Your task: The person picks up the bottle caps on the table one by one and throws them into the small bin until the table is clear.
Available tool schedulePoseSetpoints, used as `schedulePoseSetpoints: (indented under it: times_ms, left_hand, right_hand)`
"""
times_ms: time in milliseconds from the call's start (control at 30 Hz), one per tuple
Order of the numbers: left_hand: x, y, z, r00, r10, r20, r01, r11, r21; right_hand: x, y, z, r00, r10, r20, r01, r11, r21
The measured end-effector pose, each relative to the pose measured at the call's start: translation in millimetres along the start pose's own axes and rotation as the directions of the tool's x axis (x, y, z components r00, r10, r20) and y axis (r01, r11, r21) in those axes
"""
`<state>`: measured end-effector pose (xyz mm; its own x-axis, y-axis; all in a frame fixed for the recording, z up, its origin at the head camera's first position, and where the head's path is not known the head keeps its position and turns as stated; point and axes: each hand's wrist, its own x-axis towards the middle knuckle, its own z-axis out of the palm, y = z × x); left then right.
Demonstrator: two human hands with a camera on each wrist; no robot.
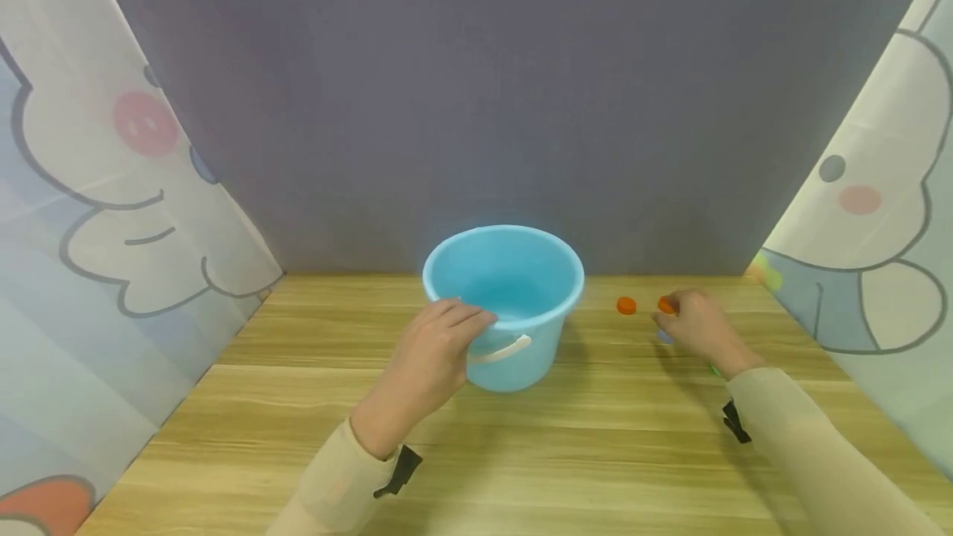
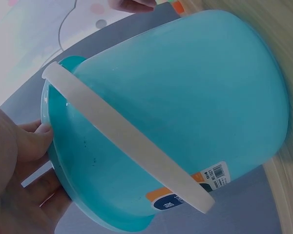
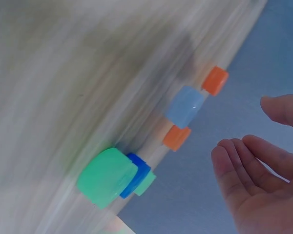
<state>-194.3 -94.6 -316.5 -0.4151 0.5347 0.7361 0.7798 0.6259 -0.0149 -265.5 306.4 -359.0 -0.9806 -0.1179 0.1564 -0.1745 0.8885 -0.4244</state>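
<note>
Gripping the blue bucket (image 1: 517,370) by its rim, my left hand (image 1: 439,342) sits at the front left of the round edge. From far away, I see the bucket standing upright on the wooden table (image 1: 283,437), near the line where the wood meets the grey wall (image 1: 476,106). Its wide mouth faces up, and a white handle (image 1: 502,351) hangs down in front (a label (image 2: 219,175) shows on its side too).

My right hand (image 1: 700,325) is loose, its thumb apart from its fingertips. It is near some small bits on the right: one orange bit (image 1: 626,305), another orange bit (image 1: 664,305), a light blue bit (image 3: 185,106), a green bit (image 3: 106,178), a dark blue bit (image 3: 136,176) and a pale green bit (image 3: 145,184). A strip of wood runs between the bucket and the closest orange bit. More wood stretches in front of the bucket, and cartoon sheets (image 1: 893,230) line both side edges.
</note>
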Motion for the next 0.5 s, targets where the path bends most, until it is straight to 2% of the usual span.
schedulePoseSetpoints:
  times_ms: [500]
  left_hand:
    - [0.8, 0.3, 0.2, 1.0, -0.001, 0.002, 0.001, 1.0, 0.001]
  right_hand:
    - [4.7, 8.4, 3.1, 0.993, 0.034, 0.116, -0.029, 0.998, -0.049]
